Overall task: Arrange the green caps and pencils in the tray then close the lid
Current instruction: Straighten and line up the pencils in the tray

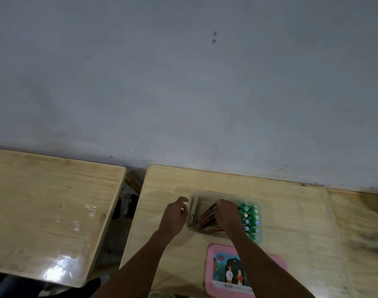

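A clear plastic tray sits on the middle wooden table. Several green caps stand in rows in its right part. Reddish pencils lie in its middle, and a pale bundle lies along its left wall. My left hand rests at the tray's left edge, fingers curled against the rim. My right hand is down in the tray on the pencils, fingers bent over them; whether it grips them I cannot tell. The pink lid with a picture lies flat near the table's front edge, partly under my right forearm.
A second wooden table stands to the left across a narrow gap. A third table surface adjoins on the right. A grey wall rises right behind the tables.
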